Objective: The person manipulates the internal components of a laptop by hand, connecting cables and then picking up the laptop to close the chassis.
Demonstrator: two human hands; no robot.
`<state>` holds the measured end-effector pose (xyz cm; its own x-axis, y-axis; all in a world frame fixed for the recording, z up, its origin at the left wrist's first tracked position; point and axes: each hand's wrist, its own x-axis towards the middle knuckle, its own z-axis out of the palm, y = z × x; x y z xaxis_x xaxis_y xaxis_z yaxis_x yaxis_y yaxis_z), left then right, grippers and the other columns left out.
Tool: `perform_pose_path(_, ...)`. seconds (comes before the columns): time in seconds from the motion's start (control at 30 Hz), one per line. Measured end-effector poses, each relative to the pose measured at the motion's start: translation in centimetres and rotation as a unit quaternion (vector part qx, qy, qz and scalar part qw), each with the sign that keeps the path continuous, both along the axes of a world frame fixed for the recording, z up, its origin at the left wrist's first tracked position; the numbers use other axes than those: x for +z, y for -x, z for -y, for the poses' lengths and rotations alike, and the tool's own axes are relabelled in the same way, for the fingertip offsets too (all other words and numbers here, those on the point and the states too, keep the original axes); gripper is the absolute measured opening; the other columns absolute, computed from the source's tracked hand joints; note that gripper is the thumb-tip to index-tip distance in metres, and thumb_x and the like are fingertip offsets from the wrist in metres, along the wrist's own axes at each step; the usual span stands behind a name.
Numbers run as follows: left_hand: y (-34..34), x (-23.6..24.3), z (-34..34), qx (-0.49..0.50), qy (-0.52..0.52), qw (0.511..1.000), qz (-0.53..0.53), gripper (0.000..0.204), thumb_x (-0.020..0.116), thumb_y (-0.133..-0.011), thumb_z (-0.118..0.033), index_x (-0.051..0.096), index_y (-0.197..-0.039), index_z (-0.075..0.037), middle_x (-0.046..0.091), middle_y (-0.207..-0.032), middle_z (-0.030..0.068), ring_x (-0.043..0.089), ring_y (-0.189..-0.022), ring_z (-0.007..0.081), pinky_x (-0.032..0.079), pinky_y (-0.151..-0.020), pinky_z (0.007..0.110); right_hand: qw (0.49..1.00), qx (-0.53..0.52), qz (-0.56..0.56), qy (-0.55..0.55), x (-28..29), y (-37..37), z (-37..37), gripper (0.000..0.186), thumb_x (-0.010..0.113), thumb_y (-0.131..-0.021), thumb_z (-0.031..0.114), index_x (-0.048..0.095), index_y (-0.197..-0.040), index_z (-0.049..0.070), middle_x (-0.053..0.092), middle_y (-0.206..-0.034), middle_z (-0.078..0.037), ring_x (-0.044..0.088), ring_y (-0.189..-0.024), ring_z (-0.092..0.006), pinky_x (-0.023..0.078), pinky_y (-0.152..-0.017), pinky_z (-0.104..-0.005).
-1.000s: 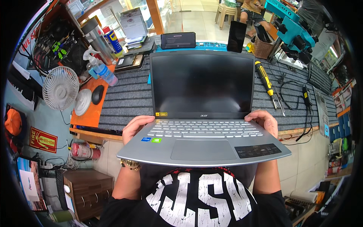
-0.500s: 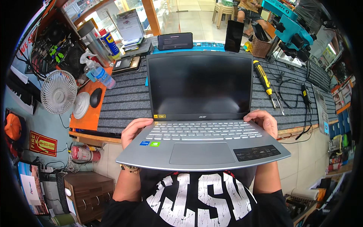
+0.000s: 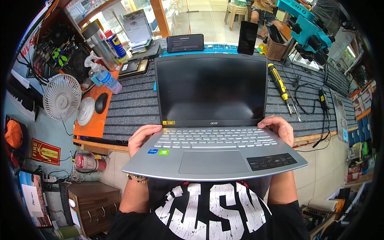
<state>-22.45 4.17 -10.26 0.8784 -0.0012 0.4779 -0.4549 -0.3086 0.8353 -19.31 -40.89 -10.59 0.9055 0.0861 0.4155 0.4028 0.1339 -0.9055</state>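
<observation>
You hold an open silver laptop (image 3: pixel 212 154) in front of your chest, its base level and jutting past the near edge of the worktop (image 3: pixel 132 108) toward you. The screen is dark and stands upright, tilted slightly back, over the grey ribbed mat that covers the worktop.

Your left hand (image 3: pixel 141 138) grips the laptop's left side near the hinge, fingers curled onto the deck beside the keyboard. Your right hand (image 3: pixel 280 128) grips the right side at the same height, fingers wrapped over the edge. Both hands are closed on the machine; neither touches anything else.

On the worktop, right of the screen, a yellow-and-black screwdriver (image 3: pixel 279 82) lies pointing toward the near edge, with a black cable (image 3: pixel 308 100) just beside it. At the left end sit a clear spray bottle (image 3: pixel 105 76), a black mouse (image 3: pixel 101 103) on an orange pad, and a small white fan (image 3: pixel 62 97) at the left edge. Along the far edge, behind the screen, stand a dark tablet (image 3: pixel 185 43) and a black phone (image 3: pixel 247 37).
</observation>
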Motion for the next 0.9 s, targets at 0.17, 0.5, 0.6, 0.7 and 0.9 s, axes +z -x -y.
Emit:
perform_pose_path(0.17,-0.08,-0.18,-0.03,0.004,-0.004,1.000,0.003,0.027,0.076,-0.099,0.000,0.082,-0.125,0.006,0.079,-0.126,0.0174,0.077,-0.109,0.0193,0.060,-0.096,0.030,1.000,0.001,0.002,0.001,-0.10,-0.01,0.01,0.067,0.054,-0.119,0.054,0.076,-0.119,-0.009,0.078,-0.108,-0.021,0.076,-0.099,-0.0256,0.061,-0.088,-0.0364)
perform_pose_path(0.5,-0.02,-0.30,-0.08,-0.003,0.011,1.000,-0.001,0.028,0.076,-0.100,-0.001,0.082,-0.126,0.006,0.078,-0.126,0.0170,0.077,-0.108,0.0189,0.060,-0.095,0.029,1.000,0.003,0.000,-0.008,-0.13,0.01,-0.08,0.067,0.055,-0.119,0.054,0.077,-0.121,-0.010,0.079,-0.109,-0.021,0.076,-0.098,-0.0246,0.061,-0.088,-0.0358)
perform_pose_path(0.6,-0.01,-0.20,-0.08,0.000,0.003,1.000,-0.001,0.027,0.076,-0.100,-0.001,0.082,-0.126,0.006,0.079,-0.126,0.0170,0.077,-0.108,0.0186,0.060,-0.095,0.029,1.000,-0.001,0.001,-0.007,0.01,0.05,-0.15,0.068,0.055,-0.119,0.054,0.077,-0.120,-0.010,0.079,-0.108,-0.021,0.076,-0.098,-0.0245,0.061,-0.088,-0.0357)
perform_pose_path(0.7,0.00,-0.09,-0.10,0.001,-0.007,1.000,0.002,0.027,0.076,-0.100,-0.001,0.082,-0.126,0.006,0.079,-0.126,0.0170,0.077,-0.107,0.0184,0.060,-0.094,0.029,1.000,-0.013,0.007,0.012,0.17,0.05,-0.19,0.068,0.055,-0.119,0.054,0.077,-0.118,-0.010,0.079,-0.107,-0.021,0.076,-0.097,-0.0246,0.061,-0.088,-0.0357)
perform_pose_path(0.9,-0.01,-0.16,-0.05,0.003,-0.008,1.000,0.006,0.027,0.076,-0.100,-0.002,0.082,-0.126,0.006,0.079,-0.125,0.0171,0.077,-0.107,0.0184,0.060,-0.094,0.029,1.000,-0.011,0.005,0.004,0.20,0.09,-0.26,0.067,0.055,-0.119,0.054,0.077,-0.118,-0.010,0.079,-0.107,-0.021,0.077,-0.098,-0.0249,0.060,-0.088,-0.0358)
